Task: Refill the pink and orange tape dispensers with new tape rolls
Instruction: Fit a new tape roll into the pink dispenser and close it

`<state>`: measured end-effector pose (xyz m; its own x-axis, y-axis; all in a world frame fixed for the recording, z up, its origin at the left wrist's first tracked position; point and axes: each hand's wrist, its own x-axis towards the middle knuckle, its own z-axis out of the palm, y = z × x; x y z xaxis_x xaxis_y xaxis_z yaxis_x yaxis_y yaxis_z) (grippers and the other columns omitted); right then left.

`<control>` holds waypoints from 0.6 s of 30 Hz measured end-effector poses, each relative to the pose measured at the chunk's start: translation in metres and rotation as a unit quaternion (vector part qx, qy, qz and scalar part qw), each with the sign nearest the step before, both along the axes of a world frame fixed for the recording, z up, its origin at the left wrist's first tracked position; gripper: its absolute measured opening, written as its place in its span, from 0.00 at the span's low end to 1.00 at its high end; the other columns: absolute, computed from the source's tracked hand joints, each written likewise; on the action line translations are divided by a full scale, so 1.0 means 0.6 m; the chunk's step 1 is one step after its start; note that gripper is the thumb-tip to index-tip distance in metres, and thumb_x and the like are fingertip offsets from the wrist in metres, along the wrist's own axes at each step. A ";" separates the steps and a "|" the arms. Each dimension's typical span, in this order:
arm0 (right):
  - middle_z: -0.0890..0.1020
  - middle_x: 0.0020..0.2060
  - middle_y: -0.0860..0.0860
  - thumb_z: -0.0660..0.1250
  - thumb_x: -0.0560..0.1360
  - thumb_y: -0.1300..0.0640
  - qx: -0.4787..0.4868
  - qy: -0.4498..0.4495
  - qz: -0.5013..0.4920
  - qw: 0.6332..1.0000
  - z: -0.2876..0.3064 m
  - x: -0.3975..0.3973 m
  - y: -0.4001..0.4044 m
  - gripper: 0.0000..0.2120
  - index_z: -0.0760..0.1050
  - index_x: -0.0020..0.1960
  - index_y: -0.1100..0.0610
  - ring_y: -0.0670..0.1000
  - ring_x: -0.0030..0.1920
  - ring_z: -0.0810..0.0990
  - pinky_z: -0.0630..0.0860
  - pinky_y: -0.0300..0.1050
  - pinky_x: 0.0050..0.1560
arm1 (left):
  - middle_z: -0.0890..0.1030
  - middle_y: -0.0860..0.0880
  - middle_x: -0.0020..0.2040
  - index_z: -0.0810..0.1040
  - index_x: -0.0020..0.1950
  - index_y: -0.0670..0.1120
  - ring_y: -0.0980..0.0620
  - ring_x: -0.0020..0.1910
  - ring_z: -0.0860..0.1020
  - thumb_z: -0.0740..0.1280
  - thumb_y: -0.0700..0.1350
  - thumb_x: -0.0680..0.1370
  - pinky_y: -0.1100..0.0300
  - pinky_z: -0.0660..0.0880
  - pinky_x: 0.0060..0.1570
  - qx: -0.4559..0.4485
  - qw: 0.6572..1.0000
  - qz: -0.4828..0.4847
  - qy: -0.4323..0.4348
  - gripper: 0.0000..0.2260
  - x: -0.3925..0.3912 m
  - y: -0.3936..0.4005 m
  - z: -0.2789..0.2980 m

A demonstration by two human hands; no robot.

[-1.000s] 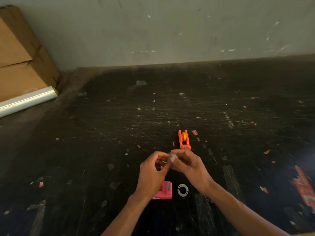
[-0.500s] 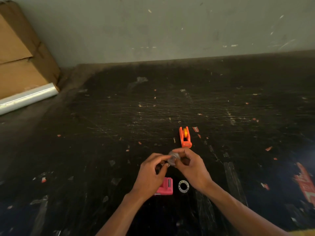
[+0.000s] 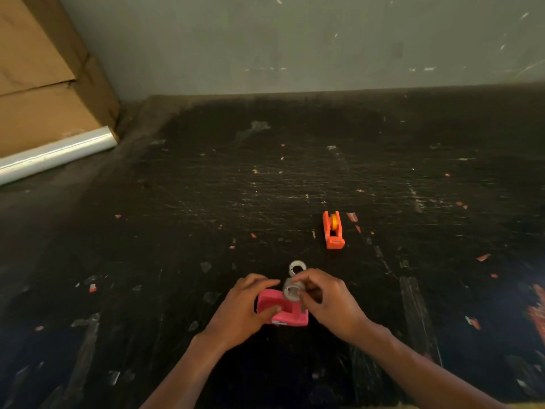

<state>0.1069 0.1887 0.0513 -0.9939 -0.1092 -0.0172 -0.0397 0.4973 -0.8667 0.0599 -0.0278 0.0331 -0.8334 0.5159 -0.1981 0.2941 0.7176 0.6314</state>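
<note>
Right hand (image 3: 330, 302) pinching clear tape roll (image 3: 292, 290) over pink dispenser (image 3: 283, 312), left hand (image 3: 244, 308) clamping it; tilted entry could jam roll.

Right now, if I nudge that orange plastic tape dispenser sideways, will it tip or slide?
The orange plastic tape dispenser looks narrow and tall, so it may tip sideways. It seems small and light, so it would probably slide easily on the dark scratched tabletop.

My left hand (image 3: 240, 312) gripped the pink dispenser (image 3: 281, 309) near the table's (image 3: 206, 187) front edge while my right hand (image 3: 327, 299) pinched a clear roll (image 3: 292, 291) over it. The orange dispenser (image 3: 333, 230) stood farther back.
</note>
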 end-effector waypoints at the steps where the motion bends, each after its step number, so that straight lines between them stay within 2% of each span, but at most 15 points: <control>1: 0.80 0.54 0.43 0.70 0.76 0.63 0.020 0.012 0.014 1.000 -0.003 0.001 -0.003 0.14 0.78 0.58 0.49 0.40 0.57 0.79 0.79 0.39 0.57 | 0.71 0.60 0.65 0.71 0.72 0.60 0.60 0.66 0.69 0.71 0.54 0.77 0.53 0.69 0.70 0.003 1.000 -0.002 -0.007 0.24 0.001 -0.004 -0.004; 7: 0.80 0.55 0.44 0.70 0.76 0.61 0.064 0.060 0.069 0.994 -0.010 -0.002 -0.023 0.13 0.79 0.59 0.50 0.39 0.57 0.78 0.75 0.34 0.59 | 0.72 0.65 0.59 0.77 0.66 0.60 0.60 0.61 0.75 0.73 0.51 0.75 0.54 0.74 0.66 0.053 0.998 0.010 -0.017 0.19 0.003 -0.009 -0.018; 10: 0.82 0.54 0.44 0.71 0.75 0.60 0.077 0.094 0.069 0.990 -0.016 -0.004 -0.031 0.13 0.80 0.59 0.50 0.38 0.57 0.77 0.67 0.26 0.61 | 0.73 0.65 0.59 0.77 0.65 0.60 0.64 0.60 0.74 0.74 0.50 0.75 0.60 0.73 0.65 0.072 0.997 0.010 -0.031 0.19 0.001 -0.011 -0.018; 14: 0.83 0.53 0.44 0.72 0.74 0.59 0.086 0.111 0.074 0.987 -0.026 -0.002 -0.032 0.12 0.81 0.57 0.50 0.32 0.56 0.75 0.63 0.23 0.60 | 0.74 0.63 0.61 0.77 0.67 0.57 0.68 0.61 0.73 0.74 0.47 0.75 0.71 0.70 0.59 0.093 0.995 0.015 -0.043 0.21 0.001 -0.016 -0.020; 16: 0.83 0.52 0.43 0.72 0.75 0.58 0.097 0.115 0.076 0.986 -0.036 0.002 -0.031 0.12 0.81 0.57 0.50 0.28 0.55 0.73 0.63 0.24 0.60 | 0.75 0.63 0.61 0.77 0.68 0.56 0.69 0.61 0.73 0.75 0.46 0.75 0.75 0.69 0.55 0.104 0.994 0.020 -0.039 0.22 0.001 -0.017 -0.022; 18: 0.82 0.54 0.41 0.71 0.75 0.56 0.117 0.111 0.071 0.984 -0.048 0.007 -0.028 0.12 0.80 0.58 0.47 0.31 0.57 0.72 0.65 0.32 0.61 | 0.75 0.63 0.61 0.77 0.68 0.56 0.69 0.60 0.74 0.75 0.47 0.75 0.76 0.70 0.53 0.111 0.993 0.024 -0.037 0.22 0.002 -0.017 -0.024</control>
<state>0.1112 0.1716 0.0225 -0.9509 -0.2669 0.1567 -0.2985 0.6573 -0.6920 0.0612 -0.0379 0.0188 -0.8459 0.5131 -0.1452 0.2094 0.5701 0.7945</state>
